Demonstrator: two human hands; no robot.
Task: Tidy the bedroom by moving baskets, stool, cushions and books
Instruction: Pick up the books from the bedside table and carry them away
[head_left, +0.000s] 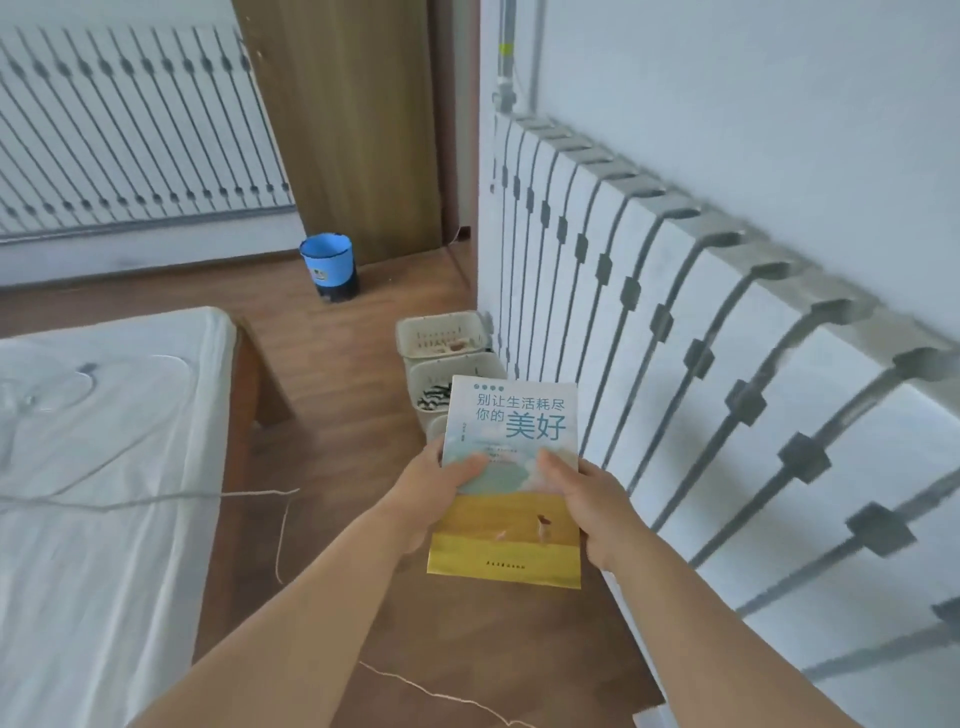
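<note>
Both hands, left hand and right hand, clasp the paperback book level, thumbs on its cover; beyond the fingers cream baskets line the radiator, probably its destination.

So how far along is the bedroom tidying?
Looks done: two cream baskets sit in a row on the floor beside the radiator. In hand: a yellow book, held by the left hand and right hand. Left: putting it down; the stool and cushions are out of view.
</note>
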